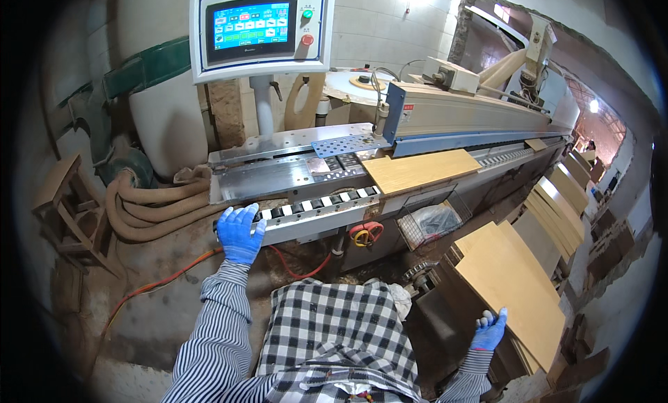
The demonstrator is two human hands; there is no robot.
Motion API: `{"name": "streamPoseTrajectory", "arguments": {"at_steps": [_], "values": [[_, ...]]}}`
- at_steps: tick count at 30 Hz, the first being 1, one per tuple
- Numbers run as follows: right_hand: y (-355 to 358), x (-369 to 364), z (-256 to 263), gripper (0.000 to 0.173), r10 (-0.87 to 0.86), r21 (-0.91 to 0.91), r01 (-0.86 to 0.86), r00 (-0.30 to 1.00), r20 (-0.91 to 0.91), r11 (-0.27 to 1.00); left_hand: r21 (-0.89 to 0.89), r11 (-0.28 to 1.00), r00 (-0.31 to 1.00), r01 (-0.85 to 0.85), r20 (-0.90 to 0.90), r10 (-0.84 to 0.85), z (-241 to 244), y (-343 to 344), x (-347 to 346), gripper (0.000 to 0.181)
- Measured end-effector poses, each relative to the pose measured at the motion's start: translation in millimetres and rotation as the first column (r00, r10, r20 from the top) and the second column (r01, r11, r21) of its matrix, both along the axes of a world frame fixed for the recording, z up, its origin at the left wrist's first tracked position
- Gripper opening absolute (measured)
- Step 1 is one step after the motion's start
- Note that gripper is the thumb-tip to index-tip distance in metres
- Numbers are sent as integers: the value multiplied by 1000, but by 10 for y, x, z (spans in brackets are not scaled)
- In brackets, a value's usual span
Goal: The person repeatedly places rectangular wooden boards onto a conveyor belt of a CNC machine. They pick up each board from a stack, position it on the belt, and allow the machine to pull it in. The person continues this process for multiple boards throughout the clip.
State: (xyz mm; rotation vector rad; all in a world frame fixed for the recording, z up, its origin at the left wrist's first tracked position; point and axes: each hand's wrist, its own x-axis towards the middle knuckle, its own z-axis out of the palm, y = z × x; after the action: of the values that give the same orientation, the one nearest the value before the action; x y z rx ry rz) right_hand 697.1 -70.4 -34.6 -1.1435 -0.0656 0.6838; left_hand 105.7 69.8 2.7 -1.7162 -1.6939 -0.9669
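Note:
My left hand (241, 235), in a blue-coated glove, rests over the near left end of the roller support rail (318, 207) of an edge banding machine. Its thumb stands apart from the fingers. Low on the right, my right hand (489, 330), also gloved, has a fingertip at the left edge of the top wood panel (514, 288) on a stack. Its other fingers are curled beside that edge, and whether it grips the panel cannot be told. Another wood-faced panel (422, 168) lies flat on the machine, partly under the blue-edged pressure beam (469, 116).
A control panel (250, 27) with lit screen and buttons stands behind. Red-handled scissors (365, 233) and a wire basket (433, 220) hang at the machine's front. Ribbed hoses (162, 205) and a wooden stool (73, 210) are left; a red-orange air hose (156, 283) crosses the floor. Panel stacks (556, 215) stand right.

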Motion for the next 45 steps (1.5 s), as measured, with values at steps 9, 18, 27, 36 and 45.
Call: {"name": "streamPoseTrajectory", "arguments": {"at_steps": [9, 18, 27, 36, 45], "values": [[-437, -567, 239, 36, 254, 114, -241, 961, -113, 964, -58, 998, 1000, 7, 2, -7, -15, -1, -42, 42], [-691, -189, 19, 16, 118, 174, -100, 988, -98, 980, -162, 985, 998, 60, 22, -57, 59, -89, -44, 55], [-43, -1334, 378, 23, 650, 316, -606, 758, -49, 731, -321, 877, 925, 358, -2, -379, 284, -964, 568, 81], [1066, -2725, 493, 15, 963, 280, -924, 267, -19, 262, -204, 960, 981, 190, 13, -191, 205, -1340, 51, 61], [1569, -3201, 430, 38, 956, 593, -758, 139, -259, 271, -134, 990, 995, -33, 93, 46, 43, -946, -551, 56]]}}
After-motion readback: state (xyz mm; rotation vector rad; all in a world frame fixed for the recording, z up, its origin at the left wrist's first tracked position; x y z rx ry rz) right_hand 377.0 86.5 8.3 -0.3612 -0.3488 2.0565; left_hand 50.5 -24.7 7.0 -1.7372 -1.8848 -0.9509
